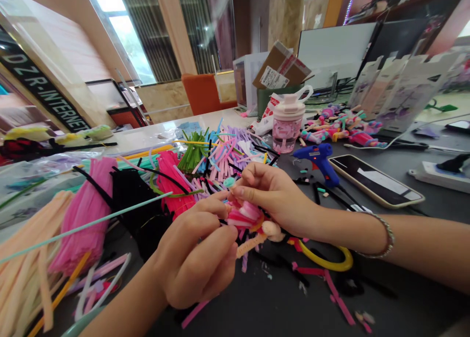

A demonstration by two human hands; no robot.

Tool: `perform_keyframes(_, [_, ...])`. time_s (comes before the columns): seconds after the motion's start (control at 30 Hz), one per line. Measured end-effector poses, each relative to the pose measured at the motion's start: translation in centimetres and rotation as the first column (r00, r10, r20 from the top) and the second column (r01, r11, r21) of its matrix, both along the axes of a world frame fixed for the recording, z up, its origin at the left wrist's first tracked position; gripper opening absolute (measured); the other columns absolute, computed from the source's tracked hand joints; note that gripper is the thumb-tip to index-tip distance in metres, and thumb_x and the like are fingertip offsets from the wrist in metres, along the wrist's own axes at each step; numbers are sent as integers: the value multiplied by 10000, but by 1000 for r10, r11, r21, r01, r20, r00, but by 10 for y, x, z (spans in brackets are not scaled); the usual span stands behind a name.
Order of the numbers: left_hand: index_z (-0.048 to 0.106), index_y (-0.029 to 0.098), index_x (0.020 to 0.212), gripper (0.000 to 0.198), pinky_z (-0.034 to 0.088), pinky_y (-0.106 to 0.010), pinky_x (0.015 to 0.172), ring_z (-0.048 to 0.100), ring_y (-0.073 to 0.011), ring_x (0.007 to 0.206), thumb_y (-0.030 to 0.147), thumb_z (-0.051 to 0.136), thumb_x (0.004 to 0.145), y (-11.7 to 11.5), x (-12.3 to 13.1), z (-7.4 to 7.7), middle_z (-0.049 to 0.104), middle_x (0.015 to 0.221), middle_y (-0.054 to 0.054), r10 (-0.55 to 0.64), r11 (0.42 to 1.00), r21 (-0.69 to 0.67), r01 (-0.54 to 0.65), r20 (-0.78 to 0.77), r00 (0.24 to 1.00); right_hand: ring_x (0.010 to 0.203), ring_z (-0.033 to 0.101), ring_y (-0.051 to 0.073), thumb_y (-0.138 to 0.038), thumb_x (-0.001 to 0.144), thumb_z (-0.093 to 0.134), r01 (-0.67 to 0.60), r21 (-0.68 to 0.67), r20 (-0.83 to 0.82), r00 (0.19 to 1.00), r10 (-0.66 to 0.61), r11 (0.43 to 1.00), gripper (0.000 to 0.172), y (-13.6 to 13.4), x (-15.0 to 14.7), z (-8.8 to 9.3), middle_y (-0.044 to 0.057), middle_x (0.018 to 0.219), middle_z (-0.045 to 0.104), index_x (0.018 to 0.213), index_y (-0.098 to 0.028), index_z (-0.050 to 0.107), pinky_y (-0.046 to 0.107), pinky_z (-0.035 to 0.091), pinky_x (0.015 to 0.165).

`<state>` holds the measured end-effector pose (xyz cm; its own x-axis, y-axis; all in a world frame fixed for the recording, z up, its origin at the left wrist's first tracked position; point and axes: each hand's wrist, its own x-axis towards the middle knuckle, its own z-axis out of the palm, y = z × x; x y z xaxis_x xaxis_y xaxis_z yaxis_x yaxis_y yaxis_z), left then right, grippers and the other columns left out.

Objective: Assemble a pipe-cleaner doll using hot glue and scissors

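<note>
Both hands meet over the middle of the table on a small pipe-cleaner doll (246,215) with pink and red stripes and peach limbs. My left hand (201,249) is closed, its fingertips at the doll's near left side. Thumb and forefinger of my right hand (275,195) are pinched at the doll's upper end. A small mint-coloured curl (229,182) shows just beyond the fingertips; whether it joins the doll I cannot tell. Fingers hide part of the doll. A long mint pipe cleaner (110,216) slants across the left side, near my left hand.
Bundles of pink (86,209), peach (40,229) and black pipe cleaners (134,204) lie left. A blue glue gun (317,160), phone (378,180) and pink cup (288,124) are right. Finished-looking dolls (341,124) sit behind. A yellow ring (330,263) and scraps lie near my right wrist.
</note>
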<state>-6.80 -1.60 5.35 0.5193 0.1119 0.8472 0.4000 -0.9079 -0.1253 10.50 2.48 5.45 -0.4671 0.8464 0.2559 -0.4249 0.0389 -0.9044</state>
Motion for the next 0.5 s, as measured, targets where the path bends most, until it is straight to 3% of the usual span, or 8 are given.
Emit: perform_keyframes(0.5, [536, 156, 867, 150, 615, -442, 793, 637, -186, 779, 62, 533, 750, 4, 1, 1, 539, 751, -29, 41, 995, 92, -33, -87, 995, 601, 491, 64, -295, 681, 771, -1, -13, 3, 1000, 1, 1000, 376, 0, 0, 0, -54, 681, 543, 640, -201, 410, 205, 394, 557])
